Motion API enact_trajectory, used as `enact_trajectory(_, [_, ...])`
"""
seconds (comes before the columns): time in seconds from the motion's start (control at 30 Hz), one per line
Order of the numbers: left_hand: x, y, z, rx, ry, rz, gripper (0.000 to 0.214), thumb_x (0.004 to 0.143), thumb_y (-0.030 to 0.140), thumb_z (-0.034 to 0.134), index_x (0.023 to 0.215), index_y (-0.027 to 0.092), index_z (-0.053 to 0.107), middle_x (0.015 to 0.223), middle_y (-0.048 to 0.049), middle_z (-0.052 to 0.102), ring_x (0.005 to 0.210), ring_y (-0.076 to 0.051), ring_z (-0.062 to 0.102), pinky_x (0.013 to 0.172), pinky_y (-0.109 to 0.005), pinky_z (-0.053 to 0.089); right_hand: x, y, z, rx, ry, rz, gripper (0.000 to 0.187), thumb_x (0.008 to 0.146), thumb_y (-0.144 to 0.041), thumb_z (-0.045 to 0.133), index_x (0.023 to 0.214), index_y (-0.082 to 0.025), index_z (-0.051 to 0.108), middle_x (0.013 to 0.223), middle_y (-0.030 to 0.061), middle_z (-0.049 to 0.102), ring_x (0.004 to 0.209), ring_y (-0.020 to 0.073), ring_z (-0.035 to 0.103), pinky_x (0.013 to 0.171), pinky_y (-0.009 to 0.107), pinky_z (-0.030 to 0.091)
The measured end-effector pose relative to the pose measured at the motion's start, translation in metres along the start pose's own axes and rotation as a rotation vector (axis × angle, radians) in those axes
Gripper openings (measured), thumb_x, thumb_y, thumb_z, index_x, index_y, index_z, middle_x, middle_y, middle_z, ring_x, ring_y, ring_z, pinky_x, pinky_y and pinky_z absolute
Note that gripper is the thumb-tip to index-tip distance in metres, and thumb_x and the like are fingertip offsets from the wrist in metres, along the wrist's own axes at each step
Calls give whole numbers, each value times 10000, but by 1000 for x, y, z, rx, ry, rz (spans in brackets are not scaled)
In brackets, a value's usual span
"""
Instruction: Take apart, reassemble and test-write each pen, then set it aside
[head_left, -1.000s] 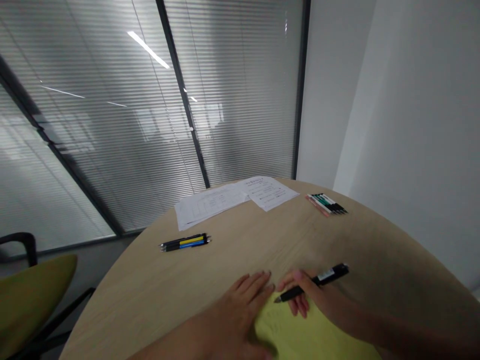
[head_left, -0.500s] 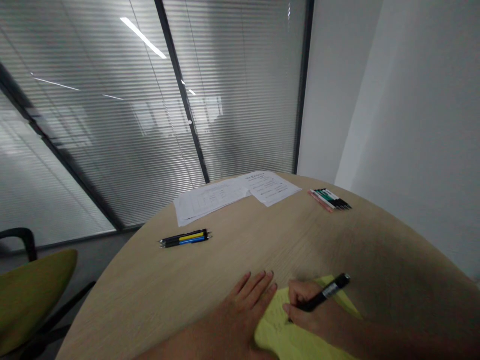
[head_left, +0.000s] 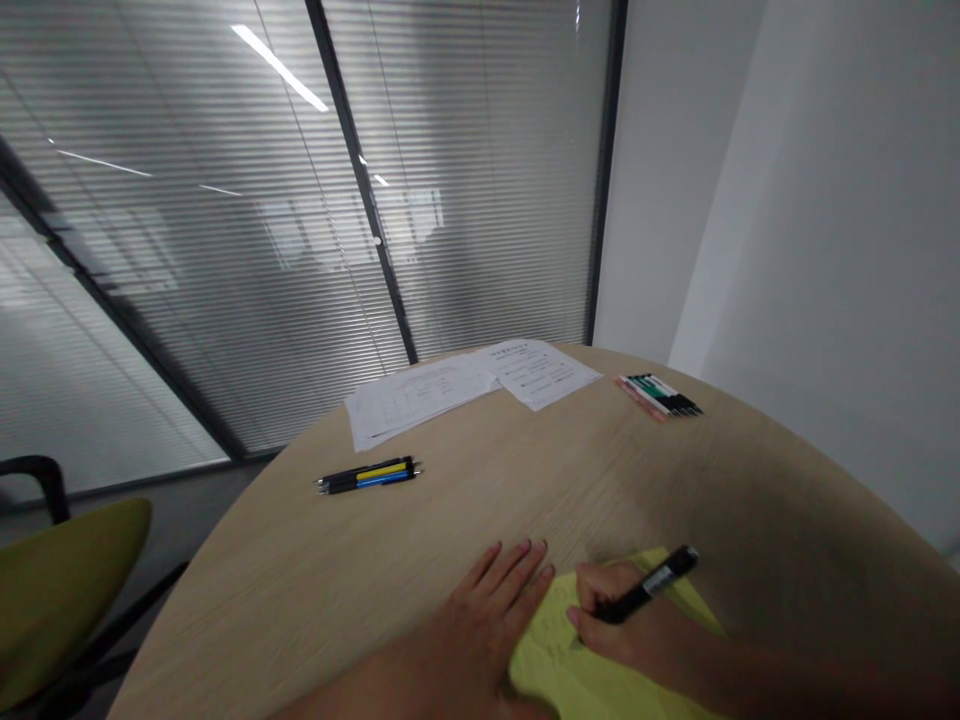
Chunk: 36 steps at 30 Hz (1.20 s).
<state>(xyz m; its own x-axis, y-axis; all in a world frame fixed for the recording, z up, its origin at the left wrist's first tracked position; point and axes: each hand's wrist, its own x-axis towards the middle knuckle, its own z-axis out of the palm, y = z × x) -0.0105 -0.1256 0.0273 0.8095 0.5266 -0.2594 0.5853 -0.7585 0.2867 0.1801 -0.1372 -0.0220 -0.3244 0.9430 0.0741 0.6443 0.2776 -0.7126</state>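
A yellow sheet of paper with faint handwriting lies at the near edge of the round table. My right hand is closed round a black pen, its tip down at the paper and its back end tilted up to the right. The hand rests on the sheet and hides part of it. My left hand lies flat with fingers stretched out, on the tabletop and against the sheet's left edge. Nothing is held in it.
Several pens with black, yellow and blue barrels lie left of centre on the table. White printed sheets spread along the far edge. More pens sit at the far right. A green chair stands on the left.
The pen and right hand have shifted only very slightly over the yellow paper. My left hand stays in place, and the view has tilted a little.
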Motion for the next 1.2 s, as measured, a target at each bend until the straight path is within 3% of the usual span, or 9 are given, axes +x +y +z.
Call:
enact_trajectory(0.47, [-1, 0, 1, -16, -15, -14, 894, 696, 675, 384, 1332, 83, 176, 1393, -160, 52, 1280, -299, 56, 1026, -493, 83, -1, -4, -3, 65, -28, -13, 239, 640, -237, 474, 491, -197, 292, 471, -62, 346, 463, 84, 339, 459, 212, 257])
enact_trajectory(0.67, [-1, -3, 3, -27, 13, 2, 900, 692, 663, 410, 1336, 85, 165, 1396, -170, 60, 1278, -311, 65, 1026, -497, 83, 3, -3, -11, 262, -4, 69, 217, 668, -235, 471, 512, -200, 324, 487, -68, 330, 480, 81, 337, 461, 196, 280])
enact_trajectory(0.87, [-1, -8, 6, -31, 53, 54, 862, 700, 650, 420, 1341, 130, 168, 1404, -152, 99, 1274, -317, 103, 1027, -490, 104, 16, 3, -30, 363, 40, -2, 53, 703, -233, 508, 712, -187, 485, 645, -25, 510, 594, 110, 483, 539, 212, 379])
enact_trajectory(0.97, [-2, -9, -1, -35, 73, 39, 870, 700, 643, 432, 1343, 127, 156, 1409, -149, 105, 1272, -316, 119, 1031, -477, 102, 28, 9, -43, 285, 90, -73, 122, 700, -178, 498, 822, -186, 497, 751, 9, 549, 680, 134, 524, 603, 235, 417])
enact_trajectory(1.07, [-4, -6, -11, -89, 158, -17, 830, 718, 601, 451, 1341, 133, 165, 1404, -142, 169, 1261, -306, 169, 1031, -460, 127, 39, 16, -53, 59, 159, -161, 135, 729, -142, 459, 836, -187, 529, 823, 41, 552, 746, 154, 531, 665, 265, 426])
enact_trajectory(1.2, [3, -1, -21, -377, 198, -81, 668, 757, 497, 466, 1310, 181, 264, 1350, -101, 322, 1211, -271, 294, 1000, -419, 232, 54, 18, -61, -228, 247, -192, 206, 740, -83, 441, 855, -188, 577, 880, 59, 539, 794, 162, 533, 723, 280, 418])
